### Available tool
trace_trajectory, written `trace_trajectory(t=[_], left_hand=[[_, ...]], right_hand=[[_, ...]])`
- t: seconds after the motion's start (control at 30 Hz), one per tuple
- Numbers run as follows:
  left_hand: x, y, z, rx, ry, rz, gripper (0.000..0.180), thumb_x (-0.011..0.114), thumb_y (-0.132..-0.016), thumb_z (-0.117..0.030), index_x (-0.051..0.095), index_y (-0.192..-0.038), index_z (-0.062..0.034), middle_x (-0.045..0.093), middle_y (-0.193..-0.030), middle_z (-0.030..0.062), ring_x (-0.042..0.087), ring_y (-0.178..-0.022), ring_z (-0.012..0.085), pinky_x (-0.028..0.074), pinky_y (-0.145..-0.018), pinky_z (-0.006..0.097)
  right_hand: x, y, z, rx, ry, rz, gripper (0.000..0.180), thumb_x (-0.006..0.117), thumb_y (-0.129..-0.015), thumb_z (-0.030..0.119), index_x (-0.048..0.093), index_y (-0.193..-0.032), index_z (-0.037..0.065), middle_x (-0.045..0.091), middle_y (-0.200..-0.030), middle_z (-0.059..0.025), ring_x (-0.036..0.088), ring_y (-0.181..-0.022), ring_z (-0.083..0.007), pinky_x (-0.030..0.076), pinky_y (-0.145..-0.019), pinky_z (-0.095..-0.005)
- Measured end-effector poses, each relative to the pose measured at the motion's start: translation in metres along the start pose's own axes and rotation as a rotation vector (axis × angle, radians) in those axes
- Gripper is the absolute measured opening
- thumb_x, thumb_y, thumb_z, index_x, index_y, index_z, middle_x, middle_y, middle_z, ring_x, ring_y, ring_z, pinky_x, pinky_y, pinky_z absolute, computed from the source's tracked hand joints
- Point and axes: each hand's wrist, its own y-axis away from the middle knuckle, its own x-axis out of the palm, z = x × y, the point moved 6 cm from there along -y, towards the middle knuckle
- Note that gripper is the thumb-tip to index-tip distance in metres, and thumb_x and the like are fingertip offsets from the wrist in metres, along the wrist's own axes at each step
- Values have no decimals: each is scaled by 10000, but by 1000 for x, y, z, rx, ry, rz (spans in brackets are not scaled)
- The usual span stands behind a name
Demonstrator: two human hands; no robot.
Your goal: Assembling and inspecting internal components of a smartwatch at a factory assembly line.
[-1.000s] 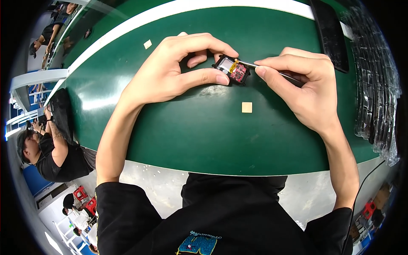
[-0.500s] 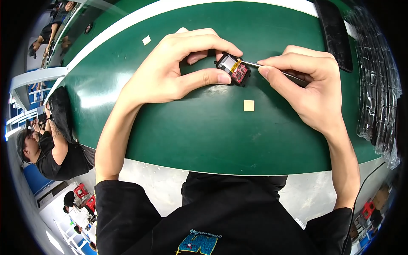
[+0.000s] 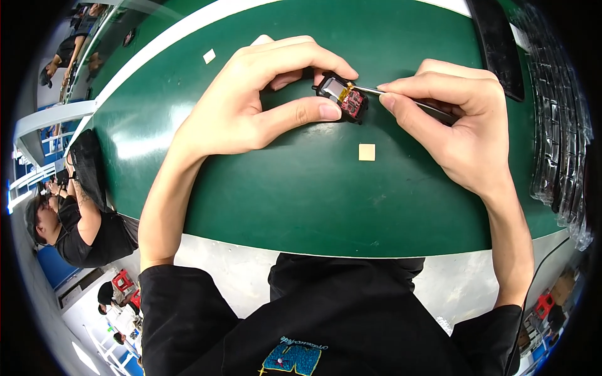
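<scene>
Between the thumb and fingers of my left hand (image 3: 251,103) sits a small black electronic device (image 3: 362,118), its case lying open. Inside it show a silver-grey rectangular part (image 3: 334,88), a strip of yellow tape (image 3: 344,94) and a red circuit board (image 3: 353,104). My right hand (image 3: 454,109) pinches thin metal tweezers (image 3: 370,91), pointed leftward. Their tip meets the device's upper right edge near the yellow tape; whether it grips anything there is too small to tell.
The green table (image 3: 301,200) carries a pale square piece (image 3: 367,152) below the device and another pale piece (image 3: 209,56) at the far left. A long black tray (image 3: 498,50) and stacked clear plastic trays (image 3: 558,131) line the right. A person (image 3: 78,213) sits at the left.
The device and my left hand have shifted very slightly left. The tweezers stay at the same corner, and my right hand has tilted a little.
</scene>
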Motion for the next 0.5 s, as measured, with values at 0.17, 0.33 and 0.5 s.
trace_trajectory(t=[0.17, 0.33, 0.5], left_hand=[[0, 0, -2, 32, 5, 2, 435, 867, -832, -127, 803, -1259, -79, 741, -1015, 32, 480, -759, 145, 378, -771, 321], [3, -1, -3, 111, -34, -18, 380, 867, -872, -133, 802, -1241, -72, 748, -1007, 41, 552, -799, 155, 392, -774, 325], [2, 0, -6, 108, -75, -21, 381, 871, -869, -133, 800, -1238, -69, 748, -1008, 39, 561, -803, 152, 400, -783, 323]], right_hand=[[1, -1, 0, -13, 6, 0, 150, 838, -892, -37, 869, -1035, -4, 621, -686, -9, 489, -585, -49, 301, -524, -258], [1, 0, 1, -15, 34, 0, 145, 838, -892, -34, 869, -1030, -5, 619, -685, -5, 488, -587, -48, 298, -527, -257], [1, 0, -3, 28, -34, -3, 141, 838, -903, -29, 870, -1038, -5, 626, -691, -4, 486, -594, -43, 295, -533, -255]])
